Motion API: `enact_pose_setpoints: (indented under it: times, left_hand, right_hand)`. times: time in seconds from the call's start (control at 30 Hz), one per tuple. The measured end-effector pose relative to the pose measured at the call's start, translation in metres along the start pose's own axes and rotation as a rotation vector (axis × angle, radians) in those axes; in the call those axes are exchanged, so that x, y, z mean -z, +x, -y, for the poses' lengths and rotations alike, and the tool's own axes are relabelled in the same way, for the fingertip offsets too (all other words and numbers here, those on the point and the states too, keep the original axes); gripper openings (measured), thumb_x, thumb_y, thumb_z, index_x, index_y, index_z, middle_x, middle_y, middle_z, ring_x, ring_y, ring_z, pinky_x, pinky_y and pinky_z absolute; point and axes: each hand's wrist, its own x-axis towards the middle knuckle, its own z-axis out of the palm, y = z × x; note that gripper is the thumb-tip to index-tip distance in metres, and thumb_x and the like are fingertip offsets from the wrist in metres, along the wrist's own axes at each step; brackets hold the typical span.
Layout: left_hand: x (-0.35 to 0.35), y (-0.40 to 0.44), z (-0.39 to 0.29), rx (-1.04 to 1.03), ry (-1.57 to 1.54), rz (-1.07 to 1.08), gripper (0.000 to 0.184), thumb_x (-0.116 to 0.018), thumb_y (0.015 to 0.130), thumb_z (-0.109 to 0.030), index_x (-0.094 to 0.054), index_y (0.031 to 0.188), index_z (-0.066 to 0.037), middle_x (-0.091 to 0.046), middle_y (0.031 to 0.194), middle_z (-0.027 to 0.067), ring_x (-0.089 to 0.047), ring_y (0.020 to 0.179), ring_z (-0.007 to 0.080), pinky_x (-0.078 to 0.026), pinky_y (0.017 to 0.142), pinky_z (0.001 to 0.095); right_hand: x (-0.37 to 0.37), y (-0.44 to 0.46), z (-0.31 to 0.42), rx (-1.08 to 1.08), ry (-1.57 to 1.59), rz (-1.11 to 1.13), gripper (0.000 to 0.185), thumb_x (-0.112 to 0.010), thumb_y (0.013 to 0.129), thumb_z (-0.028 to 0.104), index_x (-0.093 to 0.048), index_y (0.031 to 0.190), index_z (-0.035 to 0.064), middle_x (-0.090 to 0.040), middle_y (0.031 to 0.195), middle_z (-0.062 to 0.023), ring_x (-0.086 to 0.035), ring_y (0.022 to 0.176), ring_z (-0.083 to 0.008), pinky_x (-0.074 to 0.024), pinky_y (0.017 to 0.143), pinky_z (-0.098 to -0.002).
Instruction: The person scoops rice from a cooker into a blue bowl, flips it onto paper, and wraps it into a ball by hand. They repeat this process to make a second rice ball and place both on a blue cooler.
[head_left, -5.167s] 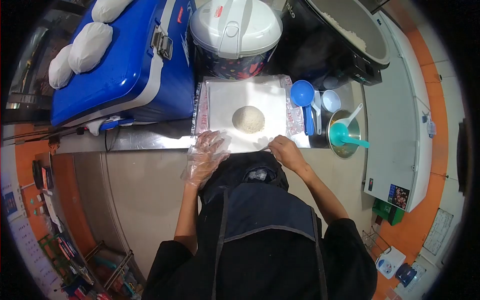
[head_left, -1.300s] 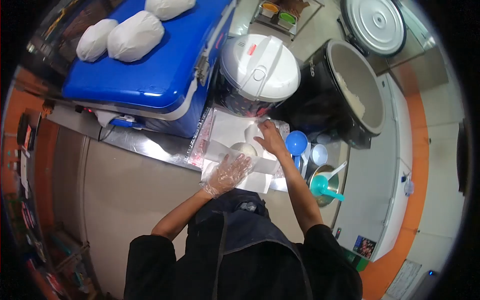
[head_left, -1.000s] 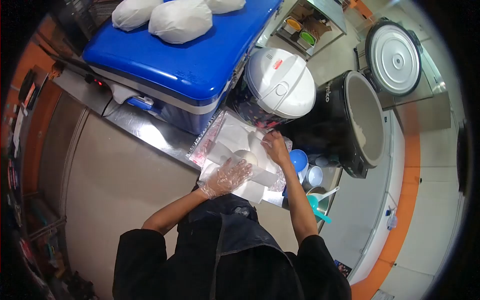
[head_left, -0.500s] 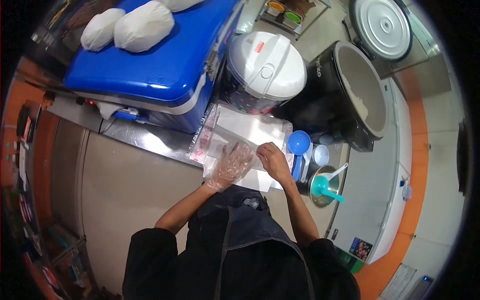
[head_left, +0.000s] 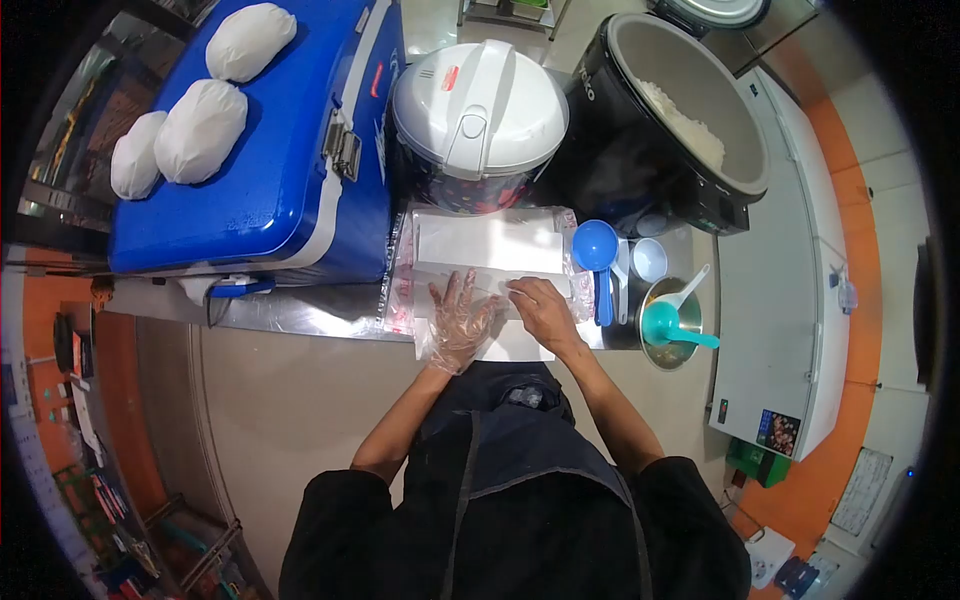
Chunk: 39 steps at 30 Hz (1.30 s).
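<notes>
White paper sheets [head_left: 490,240] lie on a clear and red plastic bag [head_left: 402,290] on the steel counter. Across their front part runs a folded strip of paper, and the rice mound seen earlier is hidden. My left hand [head_left: 463,325], in a clear plastic glove, rests on this folded paper with its fingers spread. Just to its right, my bare right hand [head_left: 543,312] pinches the edge of the paper with bent fingers. The fingertips of both hands are close together.
At the left, a blue cooler box [head_left: 240,150] carries white wrapped bundles [head_left: 200,130]. Behind the paper stands a white-lidded rice container [head_left: 480,110]; right of it, a black cooker [head_left: 640,130] holds rice. A blue ladle [head_left: 595,245], a small cup [head_left: 649,259] and a metal bowl [head_left: 672,355] with scoops sit right.
The paper has been folded over the rice, which is now covered. My right hand has come down from the paper's back to beside my left hand. The view has turned.
</notes>
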Motion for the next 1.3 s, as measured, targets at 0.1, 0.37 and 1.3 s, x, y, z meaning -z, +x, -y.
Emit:
enact_pose_setpoints:
  times: [0.1,0.37,1.3]
  left_hand:
    - [-0.009,-0.001,0.004,0.001,-0.004,-0.025,0.034,-0.072,0.089,-0.025,-0.063,0.122,-0.028,-0.042,0.153,0.0205,-0.033,0.144,0.0441,-0.014,0.117,0.0705]
    - [0.002,0.012,0.001,-0.007,0.079,0.089,0.041,-0.066,0.093,-0.031,-0.057,0.133,-0.024,-0.043,0.156,0.0106,-0.032,0.146,0.0390,-0.011,0.114,0.0745]
    - [0.026,-0.028,0.094,0.090,-0.492,0.745,0.047,-0.052,0.100,-0.020,-0.047,0.146,-0.010,-0.048,0.152,0.0098,-0.049,0.137,0.0222,-0.042,0.112,0.0390]
  right_hand:
    - [-0.002,-0.002,-0.002,0.031,-0.023,-0.035,0.020,-0.063,0.078,0.000,-0.068,0.098,0.0001,-0.067,0.114,-0.0098,-0.062,0.108,-0.0280,-0.0498,0.093,-0.0397]
    - [-0.011,-0.010,-0.013,0.073,0.005,-0.032,0.024,-0.064,0.078,-0.001,-0.067,0.102,0.0000,-0.066,0.118,-0.0093,-0.061,0.110,-0.0275,-0.0504,0.094,-0.0387]
    - [-0.013,-0.055,-0.032,0.064,-0.094,0.145,0.047,-0.057,0.084,0.004,-0.055,0.130,-0.0050,-0.054,0.137,-0.0187,-0.052,0.130,-0.0338,-0.0429,0.110,-0.0421]
